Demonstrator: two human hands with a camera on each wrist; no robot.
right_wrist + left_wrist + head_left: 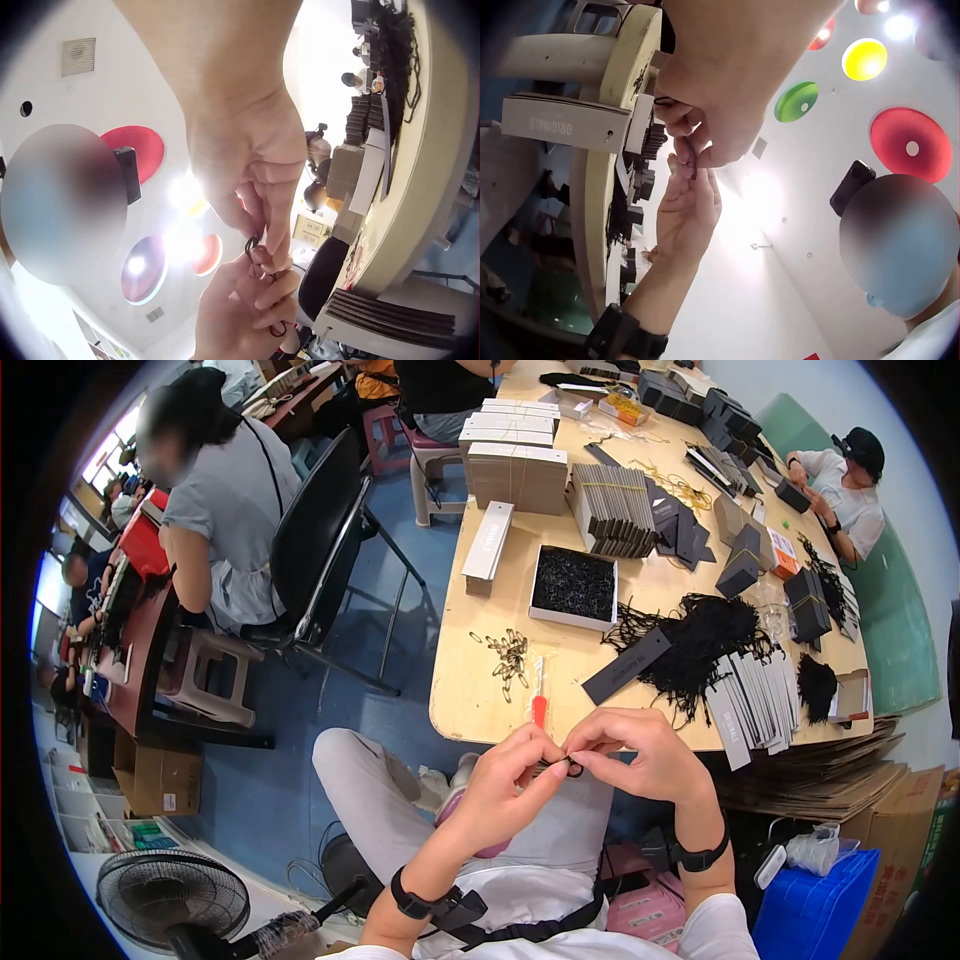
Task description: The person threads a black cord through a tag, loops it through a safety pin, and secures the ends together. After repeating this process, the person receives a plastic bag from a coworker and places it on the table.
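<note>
Two hands [508, 778] [642, 752] pinching dark cord [574, 768], two wristbands [411, 900] [705, 853], one red-handled tool [540, 710]

Pale wooden table [462, 712]: small loops [512, 658] scattered near the left corner; open box [572, 622] behind them; rightward, black cords [708, 645], fanned white tags [765, 705]; banded card stacks [518, 482] farther back.

Counter [455, 685]: pale wood-look top, smooth, slight sheen. On it: shiny brass-toned metal pins [512, 658], matt dark card tag [626, 668], stringy dull-black cord heap [710, 643], smooth white cardboard box [572, 622]. At its near edge: dark cord [574, 768] in fingers [608, 727], looks textile. Below its right end: matt brown cardboard sheets [810, 775]. Left of it: smooth blue floor [280, 775].
</note>
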